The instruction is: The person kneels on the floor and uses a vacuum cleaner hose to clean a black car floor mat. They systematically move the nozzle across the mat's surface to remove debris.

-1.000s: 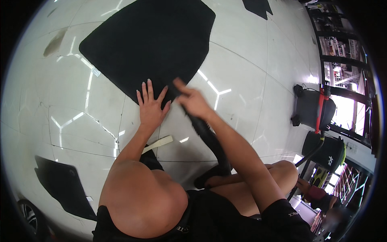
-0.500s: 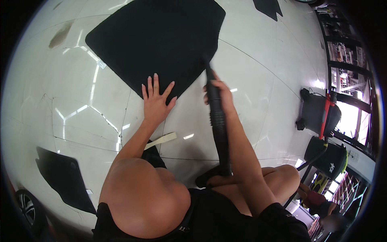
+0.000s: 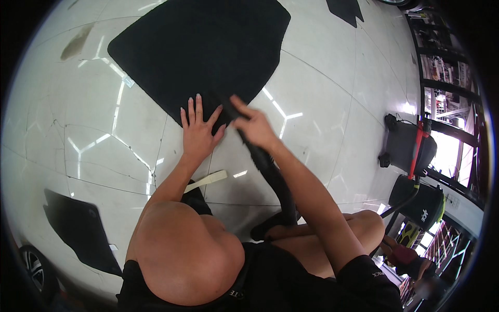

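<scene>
A black carpet car mat [image 3: 197,52] lies flat on the glossy tiled floor in front of me. My left hand [image 3: 200,131] rests on its near corner, fingers spread and holding nothing. My right hand [image 3: 255,127] is wrapped round the black vacuum hose [image 3: 267,169], slightly smeared by motion. The hose's dark nozzle end reaches over the mat just right of my left fingers; its tip blends into the black pile. Below my left wrist lies a brush with a pale handle [image 3: 210,179], its other end hidden behind my leg.
Another dark mat [image 3: 83,229] lies at the left near a car wheel [image 3: 35,268]. A further mat [image 3: 345,10] is at the far right. Black wheeled bins [image 3: 413,143] stand on the right, beside shelving. A person [image 3: 410,257] is at the lower right.
My right hand has swung the vacuum hose leftward, from the mat's right edge to beside my left hand. The left hand stays on the mat's corner.
</scene>
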Tool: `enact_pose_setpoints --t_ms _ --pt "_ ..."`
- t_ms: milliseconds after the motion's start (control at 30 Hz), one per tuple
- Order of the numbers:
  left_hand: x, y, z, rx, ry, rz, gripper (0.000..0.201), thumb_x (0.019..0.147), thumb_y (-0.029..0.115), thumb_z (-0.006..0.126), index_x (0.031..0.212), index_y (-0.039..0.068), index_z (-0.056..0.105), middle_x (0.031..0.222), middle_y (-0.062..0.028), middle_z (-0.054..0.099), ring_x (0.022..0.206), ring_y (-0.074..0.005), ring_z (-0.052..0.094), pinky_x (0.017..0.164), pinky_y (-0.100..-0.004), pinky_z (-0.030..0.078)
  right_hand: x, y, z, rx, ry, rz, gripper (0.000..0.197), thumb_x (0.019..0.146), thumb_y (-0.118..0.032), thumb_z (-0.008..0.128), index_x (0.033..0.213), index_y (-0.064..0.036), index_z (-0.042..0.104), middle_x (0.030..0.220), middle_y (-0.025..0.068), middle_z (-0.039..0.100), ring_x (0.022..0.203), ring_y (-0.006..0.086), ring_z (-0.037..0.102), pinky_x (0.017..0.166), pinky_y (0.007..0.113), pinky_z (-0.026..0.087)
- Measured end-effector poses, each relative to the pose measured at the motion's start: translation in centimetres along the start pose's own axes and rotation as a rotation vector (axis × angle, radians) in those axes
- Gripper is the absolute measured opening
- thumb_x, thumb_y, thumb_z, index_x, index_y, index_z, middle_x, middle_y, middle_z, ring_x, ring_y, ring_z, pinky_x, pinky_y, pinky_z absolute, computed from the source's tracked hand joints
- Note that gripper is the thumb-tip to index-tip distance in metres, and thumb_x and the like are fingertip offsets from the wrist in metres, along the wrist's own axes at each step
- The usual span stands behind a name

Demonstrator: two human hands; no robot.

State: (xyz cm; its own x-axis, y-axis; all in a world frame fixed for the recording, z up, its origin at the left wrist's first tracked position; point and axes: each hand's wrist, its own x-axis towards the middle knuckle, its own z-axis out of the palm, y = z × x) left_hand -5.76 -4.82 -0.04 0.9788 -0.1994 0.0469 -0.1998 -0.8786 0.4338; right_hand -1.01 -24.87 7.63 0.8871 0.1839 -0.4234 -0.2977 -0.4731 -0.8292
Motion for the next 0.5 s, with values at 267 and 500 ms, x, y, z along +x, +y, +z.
enact_pose_setpoints --t_ms 267,500 --pt "-0.4 -0.2 0.1 0.107 -0.089 0.008 0.062 0.099 0.05 0.073 0.155 0.027 0.066 0.179 -0.0302 0.025 0.166 -0.0499 0.021 0.132 -0.0686 0.015 0.1 -1.3 2.0 0.0 0.126 0.024 0.072 0.094 -0.015 0.07 0.161 0.0029 0.051 0.165 0.0238 0.054 0.142 0.0325 0.064 0.118 0.034 0.048" --pt "-0.2 0.5 0.2 -0.029 0.02 0.014 0.061 0.099 0.052 0.072 0.15 0.02 0.069 0.18 -0.0293 0.023 0.166 -0.0496 0.021 0.131 -0.0694 0.016 0.1 0.1 -0.7 -0.164 0.037 -0.111 0.074 0.095 -0.016 0.069 0.165 -0.0042 0.048 0.156 0.0265 0.061 0.147 0.0338 0.06 0.123 0.033 0.042"
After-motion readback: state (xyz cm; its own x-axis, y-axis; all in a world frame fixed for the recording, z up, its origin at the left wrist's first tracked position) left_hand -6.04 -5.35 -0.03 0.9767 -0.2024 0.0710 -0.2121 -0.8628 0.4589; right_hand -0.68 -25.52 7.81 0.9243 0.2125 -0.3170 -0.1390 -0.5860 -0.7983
